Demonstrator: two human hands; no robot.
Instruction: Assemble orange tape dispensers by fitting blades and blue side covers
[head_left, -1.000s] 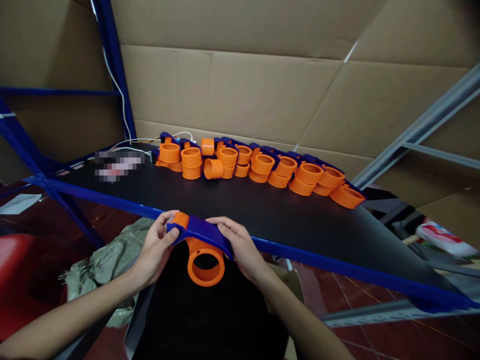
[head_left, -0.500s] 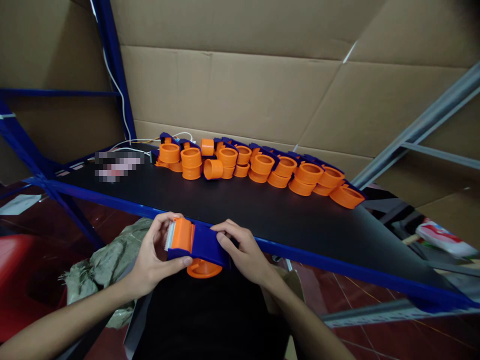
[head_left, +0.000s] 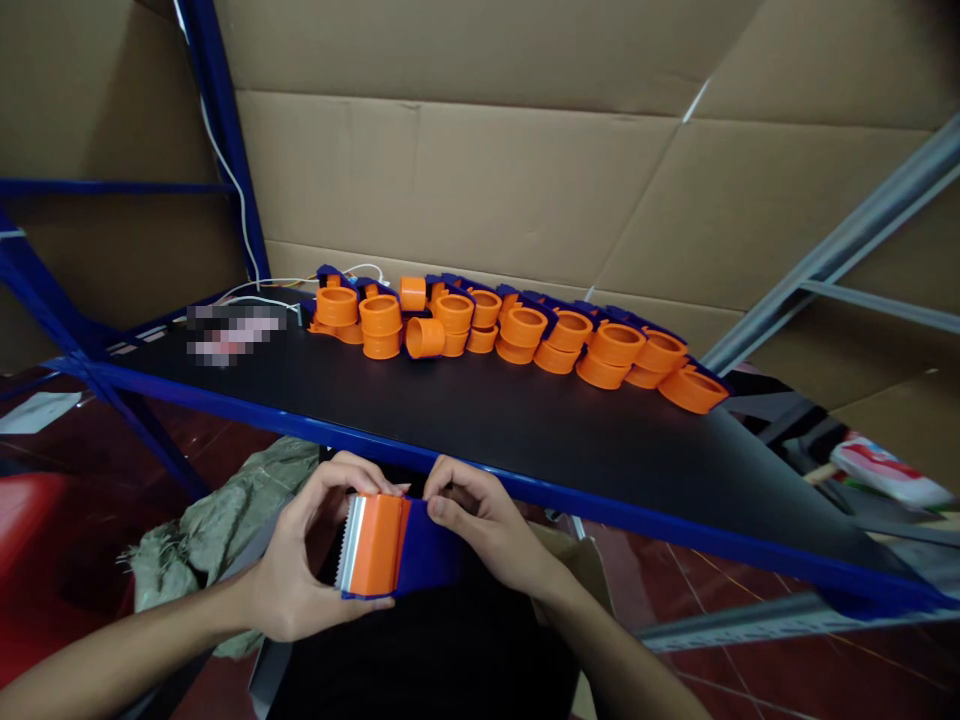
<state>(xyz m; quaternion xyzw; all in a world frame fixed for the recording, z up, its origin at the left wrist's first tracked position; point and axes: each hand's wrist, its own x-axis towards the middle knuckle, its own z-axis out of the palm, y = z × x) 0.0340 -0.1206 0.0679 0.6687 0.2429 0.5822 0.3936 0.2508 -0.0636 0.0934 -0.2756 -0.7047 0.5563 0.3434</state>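
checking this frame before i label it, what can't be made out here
- Head view: the tape dispenser shows only its top; its orange spool is hidden beneath the body.
- Left hand and right hand cover its ends.
- A pixelated patch on the black table is blurred.
- Blue frames behind the orange spools are mostly hidden.

Blue-orange tape dispenser, toothed blade leftward, above lap.

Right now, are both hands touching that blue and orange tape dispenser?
Touching. The head view shows the left hand wrapped around the dispenser's orange toothed end and the right hand's fingertips pressing on its blue part.
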